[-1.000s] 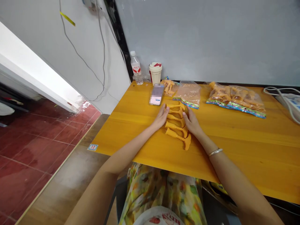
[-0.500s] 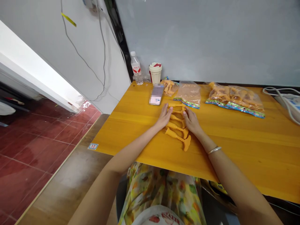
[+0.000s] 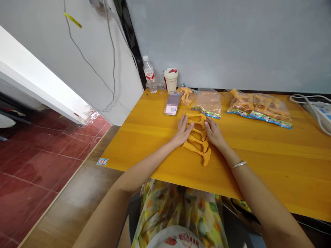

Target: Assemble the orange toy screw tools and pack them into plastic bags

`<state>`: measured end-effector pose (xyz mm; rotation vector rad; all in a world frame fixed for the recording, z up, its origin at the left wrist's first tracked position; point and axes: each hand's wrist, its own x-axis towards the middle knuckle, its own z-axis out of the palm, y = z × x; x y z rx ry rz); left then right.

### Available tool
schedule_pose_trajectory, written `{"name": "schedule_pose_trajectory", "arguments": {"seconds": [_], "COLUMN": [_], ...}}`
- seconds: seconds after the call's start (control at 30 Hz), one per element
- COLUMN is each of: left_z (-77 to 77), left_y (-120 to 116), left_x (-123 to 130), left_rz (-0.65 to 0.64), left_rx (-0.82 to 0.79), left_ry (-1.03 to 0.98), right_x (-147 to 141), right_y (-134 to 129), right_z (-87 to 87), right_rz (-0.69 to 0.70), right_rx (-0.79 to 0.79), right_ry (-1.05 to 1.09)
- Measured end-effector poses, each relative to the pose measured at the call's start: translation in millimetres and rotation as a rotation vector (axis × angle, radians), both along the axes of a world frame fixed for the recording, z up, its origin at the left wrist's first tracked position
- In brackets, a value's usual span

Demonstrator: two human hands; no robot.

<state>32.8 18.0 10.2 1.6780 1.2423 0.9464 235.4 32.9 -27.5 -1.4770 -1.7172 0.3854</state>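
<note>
Pair of bare forearms [image 3: 147, 162], angled inward across the near edge of the table [image 3: 271, 155]. Left hand [image 3: 184, 130]: open, palm down, fingers spread and pointing forward. Right hand [image 3: 214, 133]: open, palm down, fingers slanting toward the left hand, just beside it. Right wrist: thin silver bangle [image 3: 238, 165].

We see orange moulded pieces [image 3: 198, 146] on a yellow-orange worktop [image 3: 258, 168] with a wood grain. At the bottom of the frame is a cloth [image 3: 178, 210] with green, yellow and red patches, and at lower left the floor tiles [image 3: 33, 168] are dark red.
</note>
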Motion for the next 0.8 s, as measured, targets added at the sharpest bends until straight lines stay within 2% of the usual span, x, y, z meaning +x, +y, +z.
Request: {"name": "schedule_pose_trajectory", "arguments": {"seconds": [0.2,0.3,0.37,0.47,0.6,0.67,0.8], "left_z": [-10.5,-14.8,-15.7,-13.4,-7.9,-6.4,-6.4], "left_y": [-2,8,22,46,65,69,70], "left_x": [2,-3,-15,-42,-73,-78,-75], "left_rz": [-0.041,-0.031,0.024,0.191,0.398,0.423,0.382], "left_rx": [0.104,0.192,0.263,0.322,0.275,0.24,0.215], "left_ry": [0.02,0.083,0.149,0.261,0.405,0.456,0.51], "right_x": [-1,0,0,0,0,1,3], "right_y": [-1,-1,-2,-2,-2,-2,-3], "right_z": [1.4,2.4,2.8,2.8,2.0,1.4,0.8], "right_rz": [-0.017,0.001,0.001,-0.008,-0.002,-0.002,0.006], "right_rx": [-0.002,-0.011,-0.012,-0.007,-0.004,-0.003,-0.008], "right_ry": [-0.004,-0.016,-0.015,0.0,0.007,0.013,0.013]}}
